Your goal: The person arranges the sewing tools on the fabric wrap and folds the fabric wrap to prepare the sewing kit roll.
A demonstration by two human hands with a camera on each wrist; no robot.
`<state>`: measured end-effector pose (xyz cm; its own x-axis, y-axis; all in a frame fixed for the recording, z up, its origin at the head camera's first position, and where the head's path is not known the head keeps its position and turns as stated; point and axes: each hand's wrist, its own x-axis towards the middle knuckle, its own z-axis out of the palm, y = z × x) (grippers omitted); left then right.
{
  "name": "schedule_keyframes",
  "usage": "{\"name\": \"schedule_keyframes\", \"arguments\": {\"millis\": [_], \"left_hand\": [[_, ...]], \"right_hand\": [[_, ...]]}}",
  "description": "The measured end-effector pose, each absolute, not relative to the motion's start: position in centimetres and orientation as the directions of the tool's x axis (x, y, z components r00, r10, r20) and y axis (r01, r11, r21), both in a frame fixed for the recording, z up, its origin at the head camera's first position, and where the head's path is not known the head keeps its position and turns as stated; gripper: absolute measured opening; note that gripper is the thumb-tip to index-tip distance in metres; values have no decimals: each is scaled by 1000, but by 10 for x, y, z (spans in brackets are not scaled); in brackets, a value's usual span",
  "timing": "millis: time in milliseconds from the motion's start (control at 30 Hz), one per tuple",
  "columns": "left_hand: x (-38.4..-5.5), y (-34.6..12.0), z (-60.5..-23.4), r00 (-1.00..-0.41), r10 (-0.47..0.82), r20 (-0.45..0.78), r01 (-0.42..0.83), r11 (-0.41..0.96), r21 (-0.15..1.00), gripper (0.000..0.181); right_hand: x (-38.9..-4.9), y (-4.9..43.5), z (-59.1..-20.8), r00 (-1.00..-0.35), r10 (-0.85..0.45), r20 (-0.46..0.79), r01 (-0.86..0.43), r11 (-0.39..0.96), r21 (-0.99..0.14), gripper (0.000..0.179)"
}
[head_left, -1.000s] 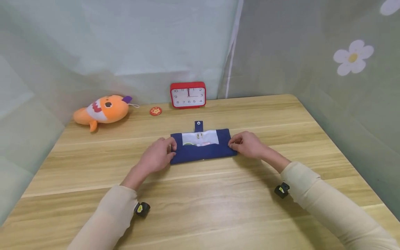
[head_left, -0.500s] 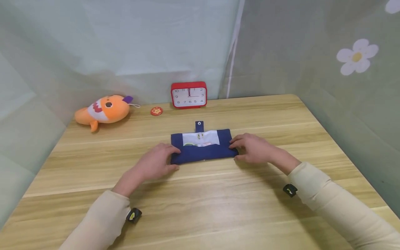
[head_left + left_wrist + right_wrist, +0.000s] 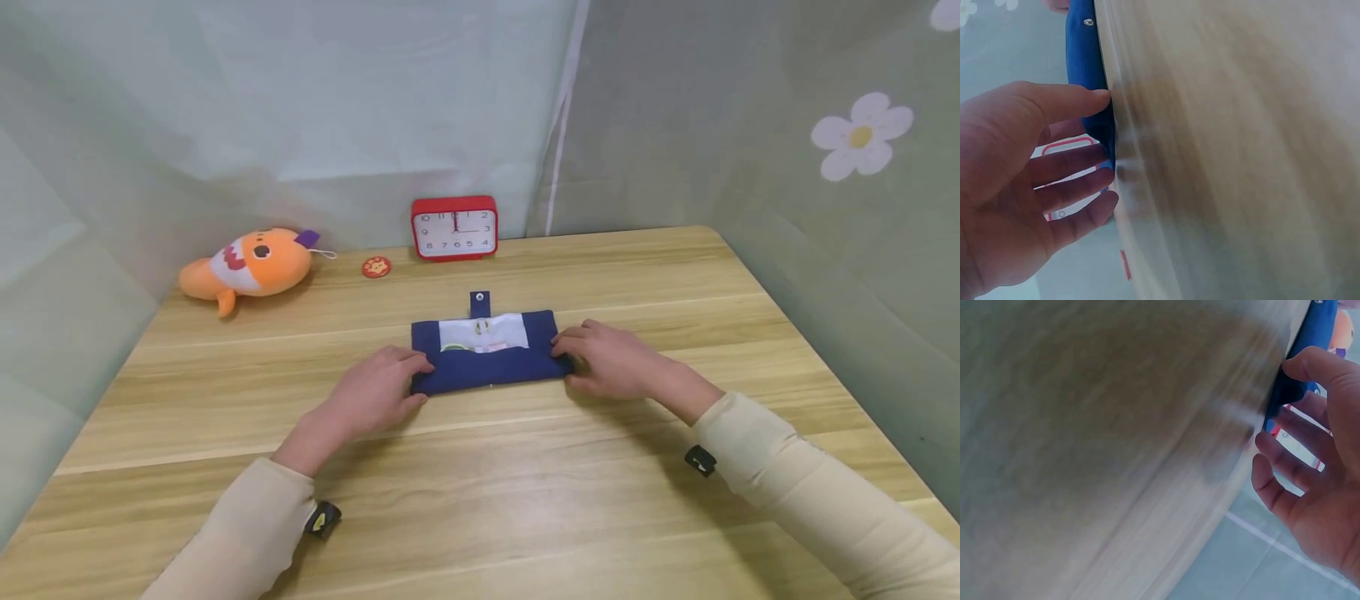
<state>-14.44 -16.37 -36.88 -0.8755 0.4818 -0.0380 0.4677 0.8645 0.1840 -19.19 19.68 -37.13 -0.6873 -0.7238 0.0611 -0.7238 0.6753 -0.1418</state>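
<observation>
A navy fabric pouch (image 3: 487,368) lies partly folded on the wooden table, its near panel forming a pocket over a white lining (image 3: 504,327). Small items, too hidden to name, peek out of that pocket. From the pouch's far edge a strap (image 3: 479,305) with a metal snap sticks out. My left hand (image 3: 372,389) pinches the left end, thumb at the near edge and index finger on top. At the right end my right hand (image 3: 617,358) does likewise. Both wrist views show the thumbs against the blue cloth (image 3: 1087,56), with the other fingers spread loosely.
An orange plush shark (image 3: 258,262) lies at the back left. Beside it is a round red badge (image 3: 376,267). A red alarm clock (image 3: 454,229) stands behind the pouch. Curtain-like cloth (image 3: 420,100) borders the table (image 3: 480,500) at the back and sides.
Both hands have loosened their bunched fingertips and regripped the pouch's ends, thumbs now lower at the near corners. The pouch itself has hardly moved.
</observation>
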Motion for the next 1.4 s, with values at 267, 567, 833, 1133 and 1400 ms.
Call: {"name": "schedule_keyframes", "arguments": {"millis": [267, 567, 833, 1133, 1400], "left_hand": [[-143, -164, -369, -870, 492, -6, 482, 855, 191, 37], [-140, -166, -370, -846, 528, 74, 533, 832, 152, 22], [-138, -171, -368, -856, 514, 57, 514, 831, 212, 12], [-142, -184, -362, -865, 494, -84, 420, 807, 415, 9], [-149, -190, -354, -835, 538, -113, 395, 730, 558, 7]], "right_hand": [[-190, 197, -372, -697, -715, 53, -713, 685, -147, 43], [-189, 199, -373, -705, -705, 80, -705, 685, -181, 41], [-188, 203, -376, -711, -697, 93, -697, 681, -225, 39], [-188, 204, -379, -753, -647, 120, -647, 693, -318, 29], [-192, 203, -376, -809, -581, 88, -551, 698, -457, 25]]}}
